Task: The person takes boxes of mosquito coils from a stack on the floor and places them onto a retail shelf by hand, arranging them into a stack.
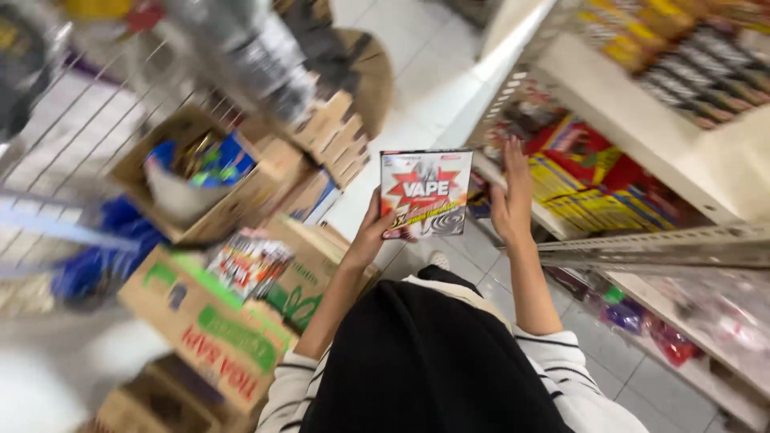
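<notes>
The fingers of the left hand (pixel 370 232) are curled around the lower left edge of a flat box (pixel 426 193), gripping it from behind with the thumb side toward the camera. The right hand (pixel 512 200) is open, its fingers stretched upward and lying flat along the box's right edge, bracing it and not clamping. The box, white and red with a dark spiral printed at its lower right, sits just right of the middle of the frame, held upright and facing the camera, between the two hands.

To do this well, the person would likely want the left grip kept firm at the lower corner while the right palm only guides, so the thin carton does not bend or twist.

Just right of the hands, in the centre right of the frame, a shelf (pixel 642 96) carries red and yellow packets (pixel 593 172); the box is close to its edge. In the lower left lie open cardboard cartons (pixel 216 321), one holding small packs (pixel 249 261). A wire trolley (pixel 72 136) fills the blurred upper left. White floor tiles (pixel 417 64) run up the top middle.
</notes>
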